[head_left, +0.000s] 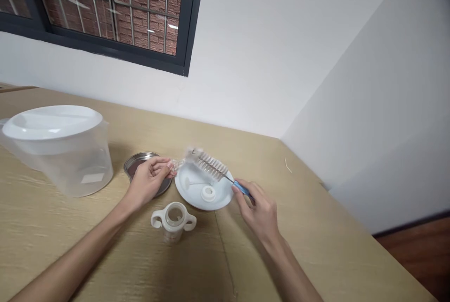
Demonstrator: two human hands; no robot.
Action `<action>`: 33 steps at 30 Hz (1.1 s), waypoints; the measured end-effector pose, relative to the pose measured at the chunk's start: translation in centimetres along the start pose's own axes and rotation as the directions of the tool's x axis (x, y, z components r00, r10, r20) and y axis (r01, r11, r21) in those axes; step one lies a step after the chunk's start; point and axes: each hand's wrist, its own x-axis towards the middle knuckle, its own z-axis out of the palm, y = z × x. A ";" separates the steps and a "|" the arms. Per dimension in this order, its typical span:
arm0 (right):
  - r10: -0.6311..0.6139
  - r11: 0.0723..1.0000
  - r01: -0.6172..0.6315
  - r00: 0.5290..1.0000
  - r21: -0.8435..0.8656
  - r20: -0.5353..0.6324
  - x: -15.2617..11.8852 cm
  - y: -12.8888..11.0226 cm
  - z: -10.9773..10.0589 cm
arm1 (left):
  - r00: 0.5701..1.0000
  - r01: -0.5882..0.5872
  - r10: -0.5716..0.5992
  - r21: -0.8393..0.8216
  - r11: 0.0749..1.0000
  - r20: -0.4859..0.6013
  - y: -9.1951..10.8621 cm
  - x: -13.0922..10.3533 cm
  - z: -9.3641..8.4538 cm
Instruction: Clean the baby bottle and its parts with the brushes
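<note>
My right hand (258, 203) grips the blue handle of a bottle brush (213, 166), its white bristles pointing left over a white plate (221, 199). In my left hand (151, 175) a small clear piece (177, 164) is pinched between thumb and fingers, close to the blurred brush tip. Whether the tip touches it I cannot tell. On the plate lie a white ring (208, 193) and a thin white stem with a wider end (189, 183). Nearer to me stands an uncapped two-handled baby bottle (174, 220), upright.
A round metal tin or lid (162, 190) sits partly behind my left hand. At the left stands a large translucent pitcher (75, 161) with a white lid. A thin dark line (225, 250) runs along the wooden table (316, 241). The wall and barred window are behind.
</note>
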 end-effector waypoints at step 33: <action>-0.023 1.000 0.023 0.999 0.006 0.050 -0.1 -0.5 0.2 | 0.901 -0.377 0.426 0.639 0.670 0.084 0.0 -0.7 -0.7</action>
